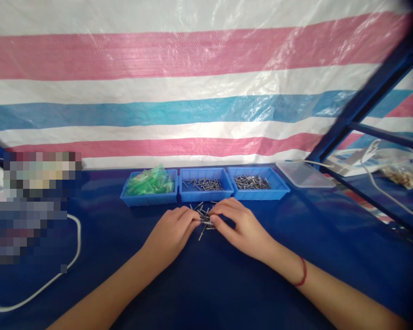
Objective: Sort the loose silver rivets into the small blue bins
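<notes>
A small loose pile of metal blind rivets (202, 234) lies on the dark blue tabletop between my hands. My left hand (174, 229) is closed in a pinch at the pile's left side, its fingertips on a thin rivet. From the right, my right hand (239, 224) pinches with thumb and forefinger at the same pile, also on a rivet. The fingers partly cover the pile, so the exact hold is hard to see. Just behind the hands stands a blue bin (206, 196) with a thin layer of similar rivets (206, 184) in it.
Left of the middle bin is a blue bin (151, 200) of green plastic bags (151, 179); right of it, another bin (261, 195) holds many rivets (251, 182). A clear plastic lid (304, 174) lies farther right. A white cable (78, 238) curves across the left.
</notes>
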Demonstrator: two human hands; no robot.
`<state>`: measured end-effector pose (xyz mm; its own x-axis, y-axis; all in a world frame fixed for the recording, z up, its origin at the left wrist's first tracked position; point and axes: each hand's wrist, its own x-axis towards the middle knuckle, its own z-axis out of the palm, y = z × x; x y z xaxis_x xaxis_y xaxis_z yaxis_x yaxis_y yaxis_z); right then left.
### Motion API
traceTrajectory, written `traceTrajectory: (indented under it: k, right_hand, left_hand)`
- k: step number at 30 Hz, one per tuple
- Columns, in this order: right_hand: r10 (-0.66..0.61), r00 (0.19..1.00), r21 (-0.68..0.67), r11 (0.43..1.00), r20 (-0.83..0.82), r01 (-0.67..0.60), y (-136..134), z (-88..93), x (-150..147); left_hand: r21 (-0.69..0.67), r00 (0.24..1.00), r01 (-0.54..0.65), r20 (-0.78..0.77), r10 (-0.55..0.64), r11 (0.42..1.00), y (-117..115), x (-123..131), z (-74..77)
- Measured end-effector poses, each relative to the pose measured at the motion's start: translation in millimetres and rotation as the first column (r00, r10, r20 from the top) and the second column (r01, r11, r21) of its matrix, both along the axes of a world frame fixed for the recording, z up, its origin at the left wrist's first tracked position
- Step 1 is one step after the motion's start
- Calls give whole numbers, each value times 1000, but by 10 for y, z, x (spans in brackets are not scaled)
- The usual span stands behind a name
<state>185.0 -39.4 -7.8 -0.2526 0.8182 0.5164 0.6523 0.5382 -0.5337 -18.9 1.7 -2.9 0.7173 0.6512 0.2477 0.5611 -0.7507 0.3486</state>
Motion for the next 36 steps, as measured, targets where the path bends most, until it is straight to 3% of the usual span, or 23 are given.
traceTrajectory:
  k: [3, 7, 14, 20, 36]
  right_hand:
    - [75, 997, -72, 994, -27, -77, -52, -13, -83]
    - [103, 992, -111, 988, -78, -111, -54, -3, -78]
    - [121, 985, -178, 974, -124, -142, -53, -6, -92]
    - [109, 983, -202, 970, -146, -138, -48, -6, -103]
    - [66, 980, -155, 983, -187, -96, -43, -63, -99]
  left_hand:
    - [-82, 987, 2, 161, 11, 997, -38, 13, 21]
    - [-217, 938, -45, 328, 116, 975, -63, 33, -9]
    - [-472, 811, -20, 509, 290, 882, -55, 105, -127]
    - [-577, 829, 11, 462, 315, 817, -46, 122, -131]
    - [-569, 830, 18, 467, 305, 822, -51, 104, -136]
